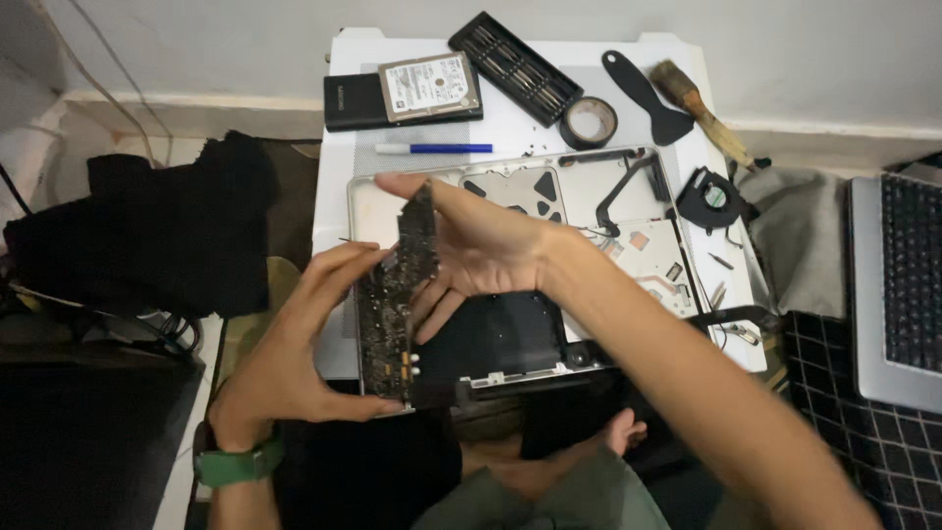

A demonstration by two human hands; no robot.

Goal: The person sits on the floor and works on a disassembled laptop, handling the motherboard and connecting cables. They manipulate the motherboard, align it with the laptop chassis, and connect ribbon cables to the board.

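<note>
board: dark, thin, rectangular laptop circuit board (392, 299), densely populated with small components; held upright on edge, above the left side of the opened silver laptop shell (648, 250) that lies on the white table (510, 123).
handling: looks light and stiff but fragile. Bare components and connectors on the face, likely static-sensitive. Edges look thin, so a slip seems possible if the pinch is loose.
where to grip: by the long edges and corners only, fingertips off the populated face; support both ends so it doesn't flex.
left hand (294, 353): palm turned toward the board, fingers curled around its left edge, thumb under the lower corner. Grasping the board. Green watch strap (238, 463) on the wrist.
right hand (471, 240): reaches across from the right, forearm running diagonally over the shell. Fingers extended and spread, top finger along the board's upper end, lower fingers behind its right face. Grasping, looser than the left; how much the palm touches I can't tell.
pose: both hands meet at the board like a frame, wrists bent inward, board raised off the shell.
nearby: grey hard drive (430, 86) on a black case, black screwdriver bit tray (515, 67), roll of dark tape (589, 122), blue pen (437, 148), black plastic spudger (648, 96), wooden-handled brush (702, 108), small black fan (711, 196), second laptop (898, 294) at the right edge.
</note>
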